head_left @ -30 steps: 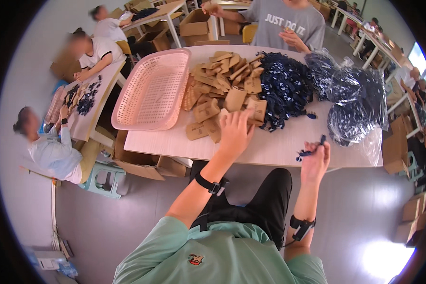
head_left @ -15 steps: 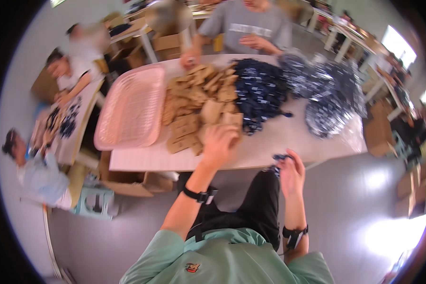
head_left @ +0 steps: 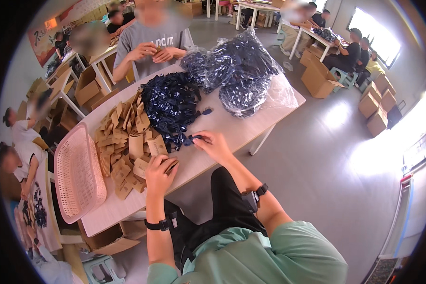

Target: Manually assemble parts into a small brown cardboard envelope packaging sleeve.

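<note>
My left hand [head_left: 159, 174] is at the near edge of a heap of brown cardboard cards [head_left: 121, 137], its fingers closed on a small brown card [head_left: 171, 167]. Just right of it, my right hand [head_left: 215, 146] pinches a dark blue strap-like piece [head_left: 194, 139] between thumb and fingers. That piece lies at the near end of a pile of dark blue straps [head_left: 170, 102] with small shiny parts. Its exact kind is too small to make out.
A pink plastic basket [head_left: 80, 175] stands at the table's left end. Clear bags of dark blue pieces [head_left: 241, 71] lie on the right. Across the table [head_left: 222, 125], a person in grey [head_left: 149, 47] holds something small. Open cardboard boxes [head_left: 321, 78] stand on the floor.
The view has turned, so the table now slants. My right hand has come from beyond the table's front edge to the blue pile, keeping the blue piece. My left hand now grips a card.
</note>
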Demonstrator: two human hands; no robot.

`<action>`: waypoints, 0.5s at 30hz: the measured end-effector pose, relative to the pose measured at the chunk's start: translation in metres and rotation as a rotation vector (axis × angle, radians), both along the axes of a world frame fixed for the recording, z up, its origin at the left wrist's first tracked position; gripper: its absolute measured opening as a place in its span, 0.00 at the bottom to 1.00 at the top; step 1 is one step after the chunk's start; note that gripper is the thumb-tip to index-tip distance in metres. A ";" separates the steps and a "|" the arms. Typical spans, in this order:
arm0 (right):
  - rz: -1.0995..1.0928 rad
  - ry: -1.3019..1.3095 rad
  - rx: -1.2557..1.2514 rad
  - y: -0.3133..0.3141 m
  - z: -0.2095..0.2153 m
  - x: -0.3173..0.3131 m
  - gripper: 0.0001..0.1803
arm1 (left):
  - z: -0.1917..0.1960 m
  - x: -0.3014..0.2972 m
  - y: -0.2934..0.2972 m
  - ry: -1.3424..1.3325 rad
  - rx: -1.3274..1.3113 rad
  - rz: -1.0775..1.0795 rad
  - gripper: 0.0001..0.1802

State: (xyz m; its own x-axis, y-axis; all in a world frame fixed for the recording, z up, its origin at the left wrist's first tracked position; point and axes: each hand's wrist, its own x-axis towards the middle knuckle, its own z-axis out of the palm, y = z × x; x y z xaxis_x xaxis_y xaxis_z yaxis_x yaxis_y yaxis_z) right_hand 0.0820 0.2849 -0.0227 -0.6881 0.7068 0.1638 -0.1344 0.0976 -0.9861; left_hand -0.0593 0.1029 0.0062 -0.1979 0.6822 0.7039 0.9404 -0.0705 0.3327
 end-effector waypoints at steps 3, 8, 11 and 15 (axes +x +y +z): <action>-0.002 -0.102 0.006 -0.010 0.018 0.008 0.12 | -0.006 -0.002 -0.003 -0.029 -0.015 0.043 0.08; 0.035 -0.063 -0.034 -0.001 0.008 0.010 0.13 | -0.004 -0.002 -0.001 -0.059 0.022 0.035 0.07; 0.061 -0.005 -0.032 0.000 0.007 0.009 0.13 | -0.001 -0.003 -0.001 -0.096 0.059 0.031 0.12; 0.069 0.018 -0.014 0.001 0.008 0.011 0.14 | -0.004 -0.006 -0.003 -0.079 0.007 0.066 0.20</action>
State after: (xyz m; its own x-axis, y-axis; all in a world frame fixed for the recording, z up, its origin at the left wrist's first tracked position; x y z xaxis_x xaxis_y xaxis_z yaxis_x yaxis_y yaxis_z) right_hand 0.0931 0.2855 -0.0150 -0.7326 0.6598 0.1670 -0.1578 0.0740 -0.9847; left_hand -0.0652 0.0998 0.0017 -0.2976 0.6612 0.6887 0.9138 -0.0115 0.4060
